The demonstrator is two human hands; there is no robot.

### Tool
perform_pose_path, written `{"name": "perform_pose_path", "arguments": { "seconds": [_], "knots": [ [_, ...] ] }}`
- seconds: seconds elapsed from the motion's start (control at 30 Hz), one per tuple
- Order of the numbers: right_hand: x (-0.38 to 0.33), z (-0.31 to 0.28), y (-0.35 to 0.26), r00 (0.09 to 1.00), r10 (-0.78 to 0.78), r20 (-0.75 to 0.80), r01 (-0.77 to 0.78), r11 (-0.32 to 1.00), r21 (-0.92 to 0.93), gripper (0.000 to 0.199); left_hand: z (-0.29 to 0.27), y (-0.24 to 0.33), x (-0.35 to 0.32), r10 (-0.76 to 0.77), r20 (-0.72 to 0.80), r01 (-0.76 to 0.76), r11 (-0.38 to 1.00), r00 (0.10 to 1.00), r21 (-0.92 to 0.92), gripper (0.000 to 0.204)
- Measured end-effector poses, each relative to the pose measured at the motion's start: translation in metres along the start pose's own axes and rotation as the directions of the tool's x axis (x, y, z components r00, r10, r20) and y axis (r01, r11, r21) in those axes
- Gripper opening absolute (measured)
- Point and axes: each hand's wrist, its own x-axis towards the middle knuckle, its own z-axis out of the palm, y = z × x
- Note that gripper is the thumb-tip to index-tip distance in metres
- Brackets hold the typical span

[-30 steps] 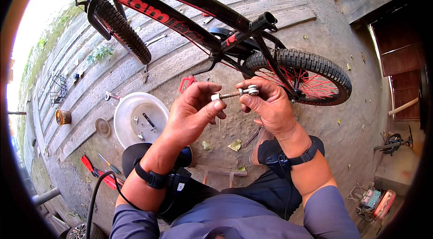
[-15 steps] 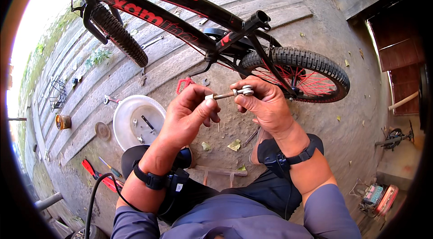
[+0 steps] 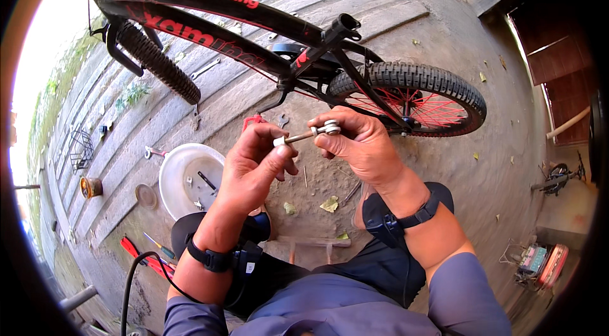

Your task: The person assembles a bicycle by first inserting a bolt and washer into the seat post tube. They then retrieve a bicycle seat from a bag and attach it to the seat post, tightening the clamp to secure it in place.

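Note:
In front of my knees, both hands hold a small metal bolt (image 3: pixel 301 137) that tilts up slightly to the right. My left hand (image 3: pixel 250 163) pinches the pale nut-like piece (image 3: pixel 280 142) at its left end between thumb and fingers. Shiny rounded fittings (image 3: pixel 330 127) sit on the other end, where my right hand (image 3: pixel 363 146) grips with thumb and forefinger. Just beyond the hands stands a black bicycle frame (image 3: pixel 254 20) with red lettering and no saddle on its open seat tube (image 3: pixel 346 23).
A white basin (image 3: pixel 170 174) with small parts in it stands left of my knee. Red-handled pliers (image 3: pixel 133 249) and a screwdriver (image 3: pixel 160 245) lie nearer. A spanner (image 3: pixel 206 68) lies by the front wheel (image 3: pixel 162 63); the knobbly rear wheel (image 3: pixel 412 73) is at the right.
My hands and the bolt have shifted a little left, and the bolt slants slightly more. More of the pale end piece shows at my left fingertips. The whole view has shifted slightly.

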Motion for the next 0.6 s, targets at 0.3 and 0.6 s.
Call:
{"name": "perform_pose_path", "arguments": {
  "seconds": [0.3,0.6],
  "knots": [
    [-0.003,-0.001,-0.004,1.0,-0.017,-0.012,0.017,1.0,0.006,0.021,0.002,-0.004,0.003,0.043,0.035,-0.042,0.999,0.998,-0.015,0.022],
    [-0.007,-0.001,-0.008,0.999,-0.019,-0.03,0.019,1.0,-0.015,0.019,0.003,-0.003,0.003,-0.025,0.057,0.027,0.999,0.998,-0.045,0.023]
  ]
}}
